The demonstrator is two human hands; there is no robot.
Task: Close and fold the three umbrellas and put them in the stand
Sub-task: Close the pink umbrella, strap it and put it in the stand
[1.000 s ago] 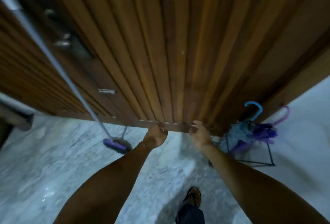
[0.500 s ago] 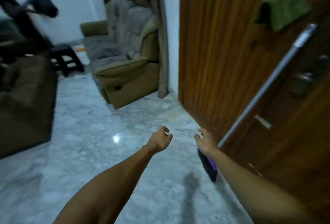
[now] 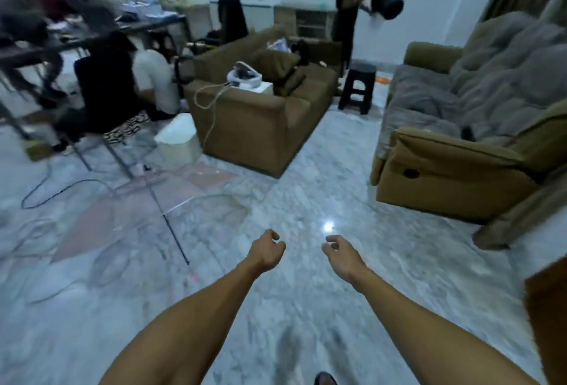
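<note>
the view has swung right away from the ribbed wooden door and the wire stand with its curved-handled umbrellas, seen a second ago, and now faces the open room, so the stand is out of sight, by my guess behind the person. the pale grey marbled stone floor (image 3: pixel 306 169) fills most of the picture. on the right stands a tan padded recliner with a grey blanket over it (image 3: pixel 460 151), and in the middle a brown fabric sofa (image 3: pixel 260 120) with a white box and a corded device on its arm. a dark table cluttered with blurred things (image 3: pixel 92 31) runs along the left, and a person in dark clothes (image 3: pixel 346 1) stands at the back holding a black bucket-like thing. on the floor to the left lies a large open transparent umbrella with pinkish panels and a thin dark shaft (image 3: pixel 147 206), spread flat and well apart from both hands; this looks like the third one to close, the other two likely done. a black plastic stool (image 3: pixel 357 86) stands between the sofa and the recliner. the left hand (image 3: pixel 266 251) is loosely curled and holds nothing; the right hand (image 3: pixel 342 251) has its fingers relaxed and slightly spread, also empty. the two hands are near each other but apart, stretched out ahead over bare floor. the turn suggests the person is heading to fetch that umbrella.
</note>
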